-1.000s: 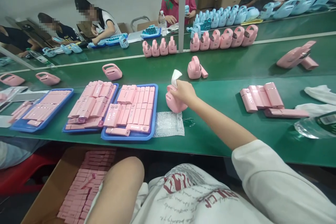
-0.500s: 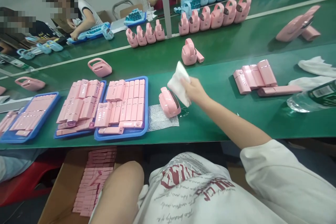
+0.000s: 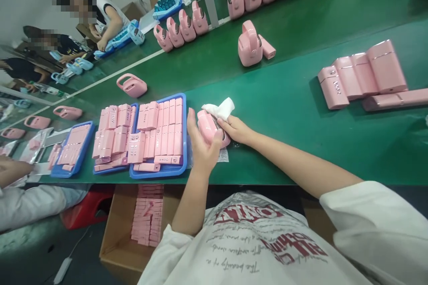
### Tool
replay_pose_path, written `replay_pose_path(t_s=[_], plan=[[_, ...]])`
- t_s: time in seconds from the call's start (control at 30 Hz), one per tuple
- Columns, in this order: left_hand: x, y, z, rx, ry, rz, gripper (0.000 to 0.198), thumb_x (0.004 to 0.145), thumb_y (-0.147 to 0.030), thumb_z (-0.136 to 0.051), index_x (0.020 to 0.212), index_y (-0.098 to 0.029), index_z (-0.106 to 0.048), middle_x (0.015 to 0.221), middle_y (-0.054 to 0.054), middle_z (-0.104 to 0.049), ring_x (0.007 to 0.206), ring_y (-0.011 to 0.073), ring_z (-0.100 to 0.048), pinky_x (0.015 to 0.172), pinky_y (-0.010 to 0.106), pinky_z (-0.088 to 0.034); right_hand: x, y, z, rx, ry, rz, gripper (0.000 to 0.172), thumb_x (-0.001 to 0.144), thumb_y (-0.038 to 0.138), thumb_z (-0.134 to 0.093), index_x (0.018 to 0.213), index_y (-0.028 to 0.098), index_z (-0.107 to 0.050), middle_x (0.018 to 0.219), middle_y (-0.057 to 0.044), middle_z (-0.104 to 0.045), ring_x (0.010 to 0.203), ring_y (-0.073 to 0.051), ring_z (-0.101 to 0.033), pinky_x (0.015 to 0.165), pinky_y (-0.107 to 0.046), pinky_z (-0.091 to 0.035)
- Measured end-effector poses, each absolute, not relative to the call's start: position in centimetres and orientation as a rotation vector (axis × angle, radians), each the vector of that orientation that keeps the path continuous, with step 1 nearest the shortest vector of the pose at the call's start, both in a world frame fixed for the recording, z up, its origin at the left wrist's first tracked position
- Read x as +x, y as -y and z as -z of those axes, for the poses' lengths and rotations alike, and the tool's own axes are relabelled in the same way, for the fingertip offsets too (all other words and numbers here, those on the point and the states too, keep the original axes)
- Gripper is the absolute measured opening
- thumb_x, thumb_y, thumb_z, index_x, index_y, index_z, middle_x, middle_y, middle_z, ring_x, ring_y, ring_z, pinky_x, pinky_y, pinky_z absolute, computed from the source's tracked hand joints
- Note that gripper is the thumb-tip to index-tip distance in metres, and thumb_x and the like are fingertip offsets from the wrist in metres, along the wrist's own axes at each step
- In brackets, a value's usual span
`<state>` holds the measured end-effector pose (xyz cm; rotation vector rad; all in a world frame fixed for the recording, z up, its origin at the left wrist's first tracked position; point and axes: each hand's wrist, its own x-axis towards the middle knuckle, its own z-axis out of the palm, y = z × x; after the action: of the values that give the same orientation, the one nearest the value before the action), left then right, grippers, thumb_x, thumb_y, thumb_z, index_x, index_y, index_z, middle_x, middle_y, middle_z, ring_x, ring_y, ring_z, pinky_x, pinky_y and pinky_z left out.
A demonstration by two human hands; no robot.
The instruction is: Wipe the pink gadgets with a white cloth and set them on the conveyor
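A pink portable speaker (image 3: 207, 128) with a carry handle and dark front sits near the table's front edge, over bubble wrap (image 3: 224, 156). My left hand (image 3: 203, 149) is around its near left side, thumb across the top and fingers along the far left. A white cloth (image 3: 222, 109) is pinched in my right hand (image 3: 236, 129), which presses against the speaker's right side. The cloth's folds rest over the speaker's back edge. Part of the speaker is hidden by my fingers.
Left of my hands, blue trays (image 3: 184, 142) hold pink rectangular pieces. Several more pink pieces (image 3: 359, 75) lie at the right. A similar speaker (image 3: 249, 46) stands farther back, with rows of others beyond. Co-workers (image 3: 107, 20) sit at the far left. A cardboard box (image 3: 115, 231) stands below the table.
My left hand has come into view and taken hold of the pink speaker. My right hand has lowered the cloth onto the speaker. The view has turned and shifted.
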<state>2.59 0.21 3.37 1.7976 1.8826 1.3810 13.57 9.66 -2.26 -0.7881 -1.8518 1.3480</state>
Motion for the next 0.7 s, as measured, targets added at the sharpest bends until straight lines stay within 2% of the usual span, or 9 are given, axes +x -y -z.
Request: replay_pose_path(t_s=[0.1,0.17,0.23,0.3,0.37,0.47,0.53,0.63,0.7], plan=[[2.2,-2.3,-1.8,1.723,-1.823,-1.507,0.06,0.09,-0.054,-0.052,0.142,-0.025,-0.043,0.154,0.009,-0.036,0.146,0.0266,-0.029,0.121,0.042,-0.024,13.8,-9.3,2.3,-0.662,1.952,-1.286,0.068,0.094,0.064,-0.023,0.105,0.01,-0.064,0.085,-0.012,-0.067,0.081,-0.023,-0.063,0.081,-0.039,-0.052],[1.4,-2.9,-1.2,1.606,-1.769,-1.605,0.051,0.092,-0.05,-0.051,0.137,-0.026,-0.05,0.15,0.007,-0.043,0.144,0.0255,-0.034,0.121,0.042,-0.027,13.8,-9.0,2.4,-0.401,2.015,-1.116,0.064,0.096,0.061,-0.024,0.11,0.013,-0.064,0.102,-0.015,-0.067,0.099,-0.026,-0.062,0.097,-0.045,-0.047],[0.3,-2.9,-1.1,1.493,-1.665,-1.647,0.048,0.091,-0.049,-0.054,0.134,-0.027,-0.053,0.147,0.006,-0.048,0.141,0.0255,-0.039,0.118,0.042,-0.031,13.5,-9.0,2.6,-0.187,2.051,-0.967,0.06,0.098,0.055,-0.024,0.118,0.015,-0.062,0.126,-0.017,-0.061,0.122,-0.028,-0.053,0.11,-0.048,-0.037],[-1.0,-2.8,-1.0,1.438,-1.539,-1.651,0.047,0.089,-0.049,-0.058,0.131,-0.028,-0.057,0.141,0.005,-0.054,0.137,0.0263,-0.044,0.116,0.042,-0.035,13.1,-9.3,2.9,-0.229,2.054,-0.98,0.059,0.098,0.053,-0.023,0.129,0.014,-0.056,0.135,-0.019,-0.055,0.13,-0.029,-0.048,0.111,-0.051,-0.037],[-2.2,-2.8,-0.9,1.396,-1.451,-1.666,0.044,0.088,-0.047,-0.06,0.127,-0.028,-0.06,0.134,0.005,-0.06,0.132,0.0261,-0.051,0.114,0.043,-0.038,12.7,-9.5,3.3,-0.364,2.054,-1.043,0.06,0.098,0.052,-0.023,0.135,0.013,-0.05,0.138,-0.019,-0.053,0.131,-0.03,-0.048,0.109,-0.052,-0.041],[-3.5,-2.8,-0.7,1.296,-1.421,-1.732,0.036,0.09,-0.043,-0.057,0.121,-0.027,-0.065,0.126,0.005,-0.064,0.122,0.0235,-0.058,0.109,0.04,-0.044,12.4,-9.2,3.5,-0.259,2.132,-1.01,0.054,0.098,0.047,-0.031,0.14,0.016,-0.046,0.147,-0.015,-0.045,0.139,-0.028,-0.039,0.115,-0.05,-0.034],[-3.8,-2.8,-0.6,1.293,-1.412,-1.749,0.033,0.09,-0.041,-0.057,0.118,-0.026,-0.067,0.126,0.004,-0.065,0.12,0.0225,-0.06,0.107,0.038,-0.045,12.4,-9.0,3.6,-0.127,2.16,-0.949,0.051,0.098,0.04,-0.034,0.143,0.018,-0.043,0.152,-0.012,-0.039,0.145,-0.024,-0.03,0.12,-0.048,-0.027],[-3.5,-2.7,-0.6,1.377,-1.401,-1.729,0.034,0.09,-0.04,-0.058,0.119,-0.026,-0.065,0.122,0.005,-0.066,0.119,0.0224,-0.06,0.106,0.038,-0.045,12.5,-8.8,3.9,-0.224,2.113,-0.95,0.05,0.099,0.032,-0.032,0.146,0.017,-0.039,0.154,-0.012,-0.036,0.146,-0.022,-0.026,0.12,-0.049,-0.026],[-3.2,-2.6,-0.7,1.427,-1.423,-1.718,0.034,0.091,-0.04,-0.057,0.12,-0.026,-0.065,0.123,0.005,-0.066,0.119,0.0225,-0.06,0.106,0.039,-0.045,12.6,-8.5,4.0,-0.252,2.11,-0.94,0.049,0.099,0.03,-0.032,0.145,0.017,-0.041,0.153,-0.011,-0.037,0.147,-0.021,-0.024,0.121,-0.05,-0.025]])
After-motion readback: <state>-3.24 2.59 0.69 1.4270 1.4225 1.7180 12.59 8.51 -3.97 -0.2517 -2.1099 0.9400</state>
